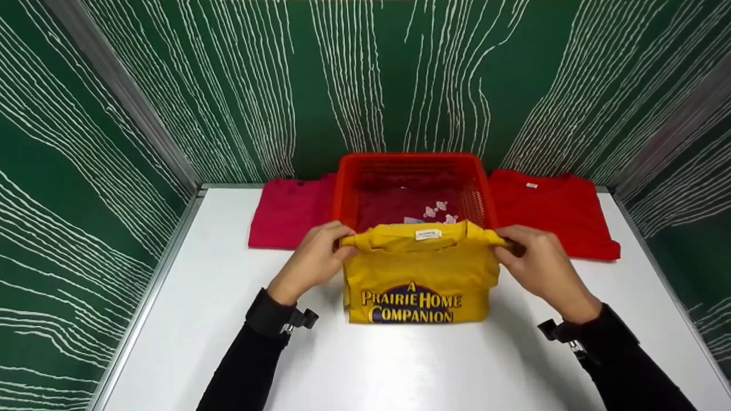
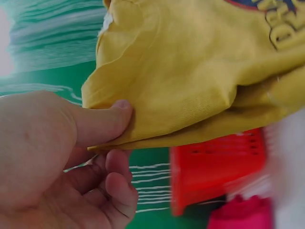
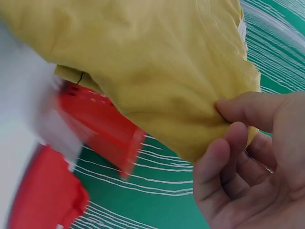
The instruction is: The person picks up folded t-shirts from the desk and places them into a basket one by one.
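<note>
A folded yellow shirt point(image 1: 422, 268) with dark lettering hangs upright between both hands, in front of a red basket point(image 1: 412, 160). At its upper left corner the left hand point(image 1: 314, 257) pinches the cloth; in the left wrist view the thumb of that hand point(image 2: 66, 152) lies on the yellow fabric point(image 2: 176, 71). The right hand point(image 1: 539, 265) pinches the upper right corner, and the right wrist view shows thumb and fingers of this hand point(image 3: 257, 157) gripping the fabric point(image 3: 157, 71). Maroon cloth point(image 1: 388, 202) with pink shapes lies inside the basket.
A folded pink garment point(image 1: 288, 214) lies left of the basket, and a folded red one point(image 1: 548, 220) lies to its right. All stand on a white table point(image 1: 400, 371) enclosed by green walls point(image 1: 228, 85) with white streaks and grey metal edges.
</note>
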A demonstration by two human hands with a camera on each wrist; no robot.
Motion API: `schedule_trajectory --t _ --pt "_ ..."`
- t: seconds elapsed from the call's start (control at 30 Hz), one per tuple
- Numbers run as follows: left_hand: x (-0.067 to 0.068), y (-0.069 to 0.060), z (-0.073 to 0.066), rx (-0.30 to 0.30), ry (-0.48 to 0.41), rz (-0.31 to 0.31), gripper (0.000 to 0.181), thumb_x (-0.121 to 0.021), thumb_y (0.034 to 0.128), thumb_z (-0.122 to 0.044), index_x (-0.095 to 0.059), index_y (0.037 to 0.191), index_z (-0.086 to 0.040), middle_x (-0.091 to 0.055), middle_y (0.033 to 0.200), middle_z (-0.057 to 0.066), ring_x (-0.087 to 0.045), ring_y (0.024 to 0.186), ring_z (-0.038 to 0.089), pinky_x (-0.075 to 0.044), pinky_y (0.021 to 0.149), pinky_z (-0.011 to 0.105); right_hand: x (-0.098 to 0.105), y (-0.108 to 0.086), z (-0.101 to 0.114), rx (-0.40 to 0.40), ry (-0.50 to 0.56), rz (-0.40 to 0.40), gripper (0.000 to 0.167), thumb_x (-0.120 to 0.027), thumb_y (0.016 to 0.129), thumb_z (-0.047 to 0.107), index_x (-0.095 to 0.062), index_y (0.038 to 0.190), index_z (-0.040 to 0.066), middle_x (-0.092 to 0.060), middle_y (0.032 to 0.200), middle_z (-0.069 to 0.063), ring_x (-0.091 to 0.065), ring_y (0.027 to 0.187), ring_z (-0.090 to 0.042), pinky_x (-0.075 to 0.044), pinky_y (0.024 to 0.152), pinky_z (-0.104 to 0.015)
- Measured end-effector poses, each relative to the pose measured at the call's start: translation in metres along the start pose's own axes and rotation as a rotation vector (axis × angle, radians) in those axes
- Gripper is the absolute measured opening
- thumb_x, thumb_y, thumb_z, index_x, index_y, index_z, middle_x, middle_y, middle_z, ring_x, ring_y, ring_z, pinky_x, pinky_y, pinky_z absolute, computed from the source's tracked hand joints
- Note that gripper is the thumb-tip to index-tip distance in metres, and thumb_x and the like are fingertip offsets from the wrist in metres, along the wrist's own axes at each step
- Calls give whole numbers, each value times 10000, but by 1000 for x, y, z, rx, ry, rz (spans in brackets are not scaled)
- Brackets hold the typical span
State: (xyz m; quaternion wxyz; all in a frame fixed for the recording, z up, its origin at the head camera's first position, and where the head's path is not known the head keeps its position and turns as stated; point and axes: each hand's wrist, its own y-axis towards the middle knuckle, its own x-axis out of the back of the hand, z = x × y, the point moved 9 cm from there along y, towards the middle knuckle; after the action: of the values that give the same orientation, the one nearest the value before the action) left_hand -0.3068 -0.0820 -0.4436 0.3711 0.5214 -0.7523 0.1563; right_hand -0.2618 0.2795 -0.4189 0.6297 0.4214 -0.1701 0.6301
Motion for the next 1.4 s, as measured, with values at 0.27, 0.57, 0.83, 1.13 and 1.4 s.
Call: schedule_trajectory --t 0.27,0.57,0.83,1.13,1.4 --pt "35 8 -23 -17 -19 -53 198 -719 1077 -120 -784 1262 -95 -760 1211 39 -717 1070 180 -647 961 340 31 12 27 99 -19 -102 229 -827 966 9 -822 1193 42 -795 1054 -118 -612 789 -136 -492 758 4" --pt "66 43 -36 -60 31 -88 251 -696 1099 -169 -786 1314 -75 -757 1226 70 -716 1099 204 -643 992 352 47 56 34 98 -23 -147 218 -744 1017 42 -822 1219 21 -796 1027 -139 -629 777 -193 -472 745 1" --pt "57 95 -12 46 99 -31 263 -666 1116 -192 -766 1325 -69 -738 1284 106 -675 1130 236 -590 1011 383 23 111 6 2 -92 -57 274 -643 1055 96 -786 1254 -25 -787 1116 -226 -674 910 -349 -622 834 -326" --pt "41 128 11 127 131 -52 218 -664 1109 -161 -769 1277 -71 -753 1288 112 -699 1119 245 -590 1026 405 -1 146 -17 -18 -162 -11 321 -615 1024 70 -766 1262 -84 -780 1193 -310 -711 1006 -448 -602 963 -611" --pt "25 140 28 227 176 -22 237 -671 1102 -155 -767 1297 -62 -760 1344 122 -727 1171 253 -599 1052 399 -35 163 -36 -81 -213 87 278 -625 1017 16 -761 1235 -90 -760 1174 -322 -686 1015 -462 -576 978 -589"
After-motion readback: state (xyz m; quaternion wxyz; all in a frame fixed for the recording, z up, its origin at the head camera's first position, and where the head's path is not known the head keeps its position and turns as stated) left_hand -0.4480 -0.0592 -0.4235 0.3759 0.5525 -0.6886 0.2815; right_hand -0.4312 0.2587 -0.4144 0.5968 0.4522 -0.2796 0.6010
